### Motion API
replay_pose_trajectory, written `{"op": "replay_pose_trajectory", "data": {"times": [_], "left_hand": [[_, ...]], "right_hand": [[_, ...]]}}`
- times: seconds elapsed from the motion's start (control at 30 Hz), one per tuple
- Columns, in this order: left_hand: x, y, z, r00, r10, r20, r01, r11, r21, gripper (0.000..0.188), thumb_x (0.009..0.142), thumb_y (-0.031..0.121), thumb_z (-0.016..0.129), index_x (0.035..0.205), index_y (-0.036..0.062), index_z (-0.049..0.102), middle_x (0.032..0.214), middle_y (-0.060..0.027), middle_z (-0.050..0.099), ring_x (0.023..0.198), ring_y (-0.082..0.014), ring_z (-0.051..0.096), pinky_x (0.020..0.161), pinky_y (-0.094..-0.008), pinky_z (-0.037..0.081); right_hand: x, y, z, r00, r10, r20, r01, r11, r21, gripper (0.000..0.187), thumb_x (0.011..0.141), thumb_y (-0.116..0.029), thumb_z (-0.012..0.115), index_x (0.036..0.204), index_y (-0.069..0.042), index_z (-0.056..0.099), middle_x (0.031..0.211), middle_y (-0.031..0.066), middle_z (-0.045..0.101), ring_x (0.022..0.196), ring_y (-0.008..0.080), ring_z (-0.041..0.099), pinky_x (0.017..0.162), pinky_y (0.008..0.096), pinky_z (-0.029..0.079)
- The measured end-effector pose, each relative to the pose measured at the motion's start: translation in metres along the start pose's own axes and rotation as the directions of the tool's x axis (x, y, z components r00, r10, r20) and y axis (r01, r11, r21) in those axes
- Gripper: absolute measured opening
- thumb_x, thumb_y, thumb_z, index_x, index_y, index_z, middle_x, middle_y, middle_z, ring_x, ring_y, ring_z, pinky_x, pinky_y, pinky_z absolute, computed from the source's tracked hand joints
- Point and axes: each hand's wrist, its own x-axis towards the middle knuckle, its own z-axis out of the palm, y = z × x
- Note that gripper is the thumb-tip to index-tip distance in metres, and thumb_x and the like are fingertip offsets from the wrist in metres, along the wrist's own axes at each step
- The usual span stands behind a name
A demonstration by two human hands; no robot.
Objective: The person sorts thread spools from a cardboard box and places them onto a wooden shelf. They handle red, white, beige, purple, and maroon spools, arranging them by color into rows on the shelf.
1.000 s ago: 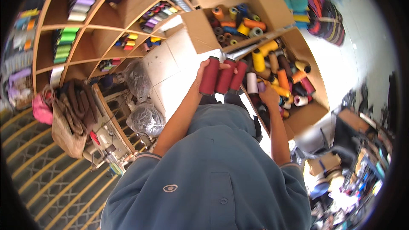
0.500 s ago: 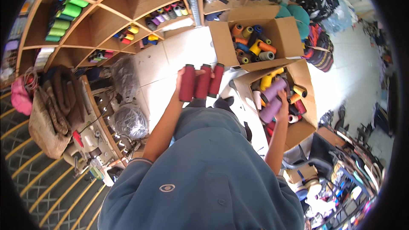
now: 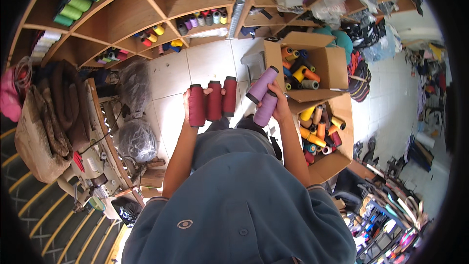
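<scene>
Three dark red thread spools (image 3: 214,100) stand side by side in my left hand (image 3: 187,103), whose fingertips show between them. My right hand (image 3: 280,101) is closed around two lilac thread spools (image 3: 266,109), the upper one tilted and crossing over the lower. Both hands are held up in front of my body, with a small gap between the red and lilac spools. Just right of my right hand stands an open cardboard box (image 3: 346,137) with yellow, orange, red and white spools inside. Most of my left palm is hidden behind the red spools.
A second open cardboard box (image 3: 337,63) of mixed spools stands behind the first. Wooden shelves (image 3: 161,19) with grouped spools curve along the back and left. A sewing machine (image 3: 93,176), folded brown cloth (image 3: 63,112) and plastic-wrapped bundles (image 3: 138,139) are at left.
My right hand has come out of the nearer box and moved left with the lilac spools. My left hand, still holding the red spools, has shifted slightly left and down in view.
</scene>
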Motion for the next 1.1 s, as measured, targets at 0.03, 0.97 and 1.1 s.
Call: {"op": "replay_pose_trajectory", "data": {"times": [0.03,0.97,1.1], "left_hand": [[-0.004,0.003,-0.008,0.999,0.044,-0.029,-0.044,0.999,0.021,0.077,0.089,0.069,0.027,0.114,0.0075,0.065,0.124,-0.0266,0.052,0.104,-0.036,0.055,0.087,-0.0425,0.048],[0.196,0.156,-0.031,0.912,0.113,-0.393,-0.052,0.985,0.163,0.077,0.087,0.067,0.04,0.122,0.0005,0.054,0.125,-0.0246,0.054,0.118,-0.0349,0.052,0.105,-0.0434,0.039],[0.265,0.174,-0.051,0.916,0.064,-0.396,0.029,0.974,0.224,0.075,0.086,0.066,0.042,0.123,0.0027,0.053,0.126,-0.0246,0.054,0.118,-0.0351,0.052,0.104,-0.0441,0.039]], "right_hand": [[0.009,0.003,0.005,1.0,0.01,0.026,-0.01,1.0,0.008,0.045,0.09,-0.023,0.052,0.131,-0.01,0.037,0.112,0.0225,0.059,0.065,0.0226,0.063,0.053,0.0318,0.054],[0.266,-0.048,0.079,0.999,-0.021,-0.031,0.017,0.994,-0.11,0.04,0.087,-0.022,0.06,0.122,-0.01,0.044,0.089,0.0113,0.058,0.06,0.0182,0.059,0.05,0.0313,0.052],[0.345,-0.057,0.08,0.976,-0.21,-0.063,0.182,0.936,-0.301,0.044,0.085,-0.02,0.063,0.123,-0.007,0.044,0.101,0.0134,0.059,0.08,0.0189,0.061,0.052,0.0305,0.053]]}}
